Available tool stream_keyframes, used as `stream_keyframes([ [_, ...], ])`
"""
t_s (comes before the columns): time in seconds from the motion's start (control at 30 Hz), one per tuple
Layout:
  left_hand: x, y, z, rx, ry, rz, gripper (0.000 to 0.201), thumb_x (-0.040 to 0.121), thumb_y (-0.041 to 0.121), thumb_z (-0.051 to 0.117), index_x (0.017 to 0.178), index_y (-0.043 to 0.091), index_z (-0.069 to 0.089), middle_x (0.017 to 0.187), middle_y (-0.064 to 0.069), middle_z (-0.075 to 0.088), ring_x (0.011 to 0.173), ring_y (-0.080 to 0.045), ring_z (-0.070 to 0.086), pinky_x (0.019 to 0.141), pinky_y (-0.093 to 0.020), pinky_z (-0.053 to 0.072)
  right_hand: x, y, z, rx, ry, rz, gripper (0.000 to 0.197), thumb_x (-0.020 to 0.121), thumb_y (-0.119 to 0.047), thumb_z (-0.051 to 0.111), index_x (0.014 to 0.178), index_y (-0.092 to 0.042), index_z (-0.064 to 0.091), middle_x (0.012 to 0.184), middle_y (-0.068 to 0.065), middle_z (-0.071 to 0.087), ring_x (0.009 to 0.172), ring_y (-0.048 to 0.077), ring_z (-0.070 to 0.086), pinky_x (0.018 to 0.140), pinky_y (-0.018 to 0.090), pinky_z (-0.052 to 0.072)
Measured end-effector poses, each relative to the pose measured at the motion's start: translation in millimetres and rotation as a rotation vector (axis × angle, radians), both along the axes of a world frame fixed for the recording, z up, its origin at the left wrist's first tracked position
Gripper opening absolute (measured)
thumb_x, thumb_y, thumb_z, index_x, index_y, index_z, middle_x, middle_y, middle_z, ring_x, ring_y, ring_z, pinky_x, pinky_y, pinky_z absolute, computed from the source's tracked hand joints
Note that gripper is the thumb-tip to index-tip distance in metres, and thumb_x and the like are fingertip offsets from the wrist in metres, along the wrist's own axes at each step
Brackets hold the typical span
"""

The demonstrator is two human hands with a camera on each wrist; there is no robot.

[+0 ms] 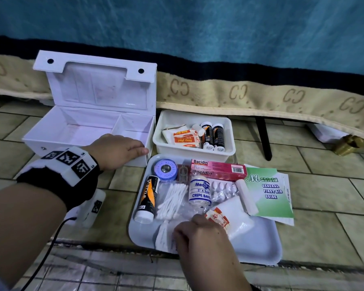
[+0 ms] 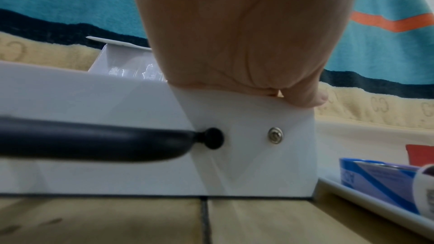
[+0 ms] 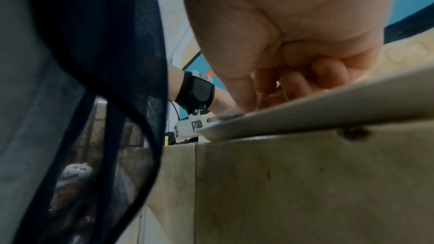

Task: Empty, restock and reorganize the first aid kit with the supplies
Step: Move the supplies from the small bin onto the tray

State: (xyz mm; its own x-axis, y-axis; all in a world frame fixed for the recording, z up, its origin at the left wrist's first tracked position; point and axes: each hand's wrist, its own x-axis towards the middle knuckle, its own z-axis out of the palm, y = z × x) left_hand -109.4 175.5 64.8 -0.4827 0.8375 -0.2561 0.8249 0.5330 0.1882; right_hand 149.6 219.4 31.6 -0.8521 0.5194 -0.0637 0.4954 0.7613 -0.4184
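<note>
The white first aid kit (image 1: 88,131) stands open and empty at the left, lid up. My left hand (image 1: 132,149) grips its front right rim, thumb on the outside of the front wall (image 2: 246,136). The white tray (image 1: 261,244) holds a tape roll (image 1: 165,170), tube (image 1: 147,198), cotton swabs (image 1: 172,198), crepe bandage (image 1: 199,191), Bacidin boxes (image 1: 216,168), pill blisters (image 1: 223,189) and plaster strips (image 1: 218,219). My right hand (image 1: 187,232) is low in the tray's near part. Its fingers (image 3: 293,83) curl down on a white gauze packet (image 1: 164,236); the pinch itself is hidden.
A white bin (image 1: 229,153) behind the tray holds plasters (image 1: 183,137) and dark bottles (image 1: 212,135). A green first aid guide (image 1: 269,192) lies at the tray's right edge. A draped blanket runs along the back. Tiled floor surrounds everything, with a step edge close in front.
</note>
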Motion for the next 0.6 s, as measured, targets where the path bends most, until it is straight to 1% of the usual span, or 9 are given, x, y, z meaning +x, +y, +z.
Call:
stream_keyframes([
  [0.1, -1, 0, -1, 0.002, -0.004, 0.003, 0.032, 0.096, 0.051, 0.03, 0.068, 0.039, 0.041, 0.078, 0.01, 0.054, 0.087, -0.018, 0.052, 0.082, -0.03, 0.033, -2, -8, -5, 0.128, -0.033, 0.038, 0.04, 0.054, -0.063, 0.045, 0.052, -0.029, 0.066, 0.054, -0.009, 0.053, 0.047, 0.01, 0.056, 0.051, 0.021, 0.049],
  [0.17, -1, 0, -1, 0.007, -0.008, 0.005, 0.033, 0.096, 0.051, 0.031, 0.067, 0.039, 0.041, 0.077, 0.009, 0.054, 0.086, -0.018, 0.052, 0.083, -0.03, 0.033, -3, -10, -5, 0.165, -0.104, 0.067, 0.043, 0.046, -0.066, 0.05, 0.058, -0.029, 0.069, 0.055, -0.008, 0.055, 0.049, 0.01, 0.058, 0.053, 0.02, 0.048],
  [0.2, -1, 0, -1, 0.01, -0.009, 0.006, 0.033, 0.096, 0.051, 0.03, 0.067, 0.039, 0.041, 0.078, 0.009, 0.055, 0.086, -0.018, 0.052, 0.082, -0.03, 0.033, -3, -10, -6, 0.177, -0.137, 0.059, 0.045, 0.047, -0.066, 0.05, 0.062, -0.029, 0.072, 0.057, -0.008, 0.057, 0.05, 0.01, 0.059, 0.056, 0.021, 0.047],
  [0.3, -3, 0, -3, 0.017, -0.01, 0.005, 0.033, 0.095, 0.052, 0.03, 0.067, 0.04, 0.041, 0.074, 0.011, 0.053, 0.086, -0.018, 0.051, 0.081, -0.03, 0.032, -2, -13, -9, 0.166, -0.208, 0.054, 0.053, 0.064, -0.061, 0.037, 0.075, -0.024, 0.075, 0.062, -0.007, 0.062, 0.054, 0.013, 0.062, 0.068, 0.026, 0.036],
  [0.37, -4, 0, -4, 0.011, -0.008, 0.001, 0.032, 0.095, 0.053, 0.03, 0.067, 0.041, 0.041, 0.074, 0.012, 0.052, 0.087, -0.018, 0.051, 0.082, -0.03, 0.033, -1, -13, -10, 0.176, -0.223, 0.074, 0.049, 0.067, -0.054, 0.038, 0.075, -0.023, 0.076, 0.061, -0.005, 0.062, 0.053, 0.013, 0.061, 0.062, 0.027, 0.046],
  [0.4, -4, 0, -4, 0.01, -0.007, 0.0, 0.032, 0.095, 0.053, 0.03, 0.068, 0.041, 0.041, 0.073, 0.013, 0.051, 0.087, -0.018, 0.051, 0.082, -0.03, 0.032, 0, -11, -6, 0.183, -0.215, 0.089, 0.042, 0.066, -0.051, 0.045, 0.071, -0.024, 0.075, 0.06, -0.004, 0.061, 0.052, 0.013, 0.061, 0.057, 0.022, 0.048],
  [0.47, -5, 0, -5, 0.018, -0.004, 0.002, 0.03, 0.095, 0.052, 0.03, 0.071, 0.04, 0.043, 0.072, 0.014, 0.049, 0.087, -0.017, 0.05, 0.082, -0.03, 0.032, 2, -6, 7, 0.233, -0.128, 0.1, 0.027, 0.06, -0.046, 0.056, 0.06, -0.024, 0.072, 0.055, -0.005, 0.058, 0.048, 0.013, 0.058, 0.052, 0.019, 0.048],
  [0.53, -5, 0, -5, 0.024, -0.004, 0.002, 0.027, 0.096, 0.051, 0.031, 0.075, 0.04, 0.044, 0.074, 0.014, 0.05, 0.087, -0.016, 0.049, 0.082, -0.029, 0.031, 2, 2, 25, 0.215, -0.035, 0.102, 0.031, 0.07, -0.043, 0.05, 0.054, -0.023, 0.067, 0.053, -0.005, 0.055, 0.045, 0.015, 0.056, 0.047, 0.019, 0.045],
  [0.6, -5, 1, -4, 0.023, -0.008, -0.003, 0.027, 0.096, 0.051, 0.031, 0.074, 0.041, 0.042, 0.075, 0.014, 0.05, 0.087, -0.015, 0.048, 0.083, -0.03, 0.031, -5, 20, 52, 0.15, -0.02, 0.061, 0.04, 0.082, -0.044, 0.041, 0.064, -0.021, 0.069, 0.063, -0.003, 0.059, 0.054, 0.018, 0.06, 0.051, 0.024, 0.045],
])
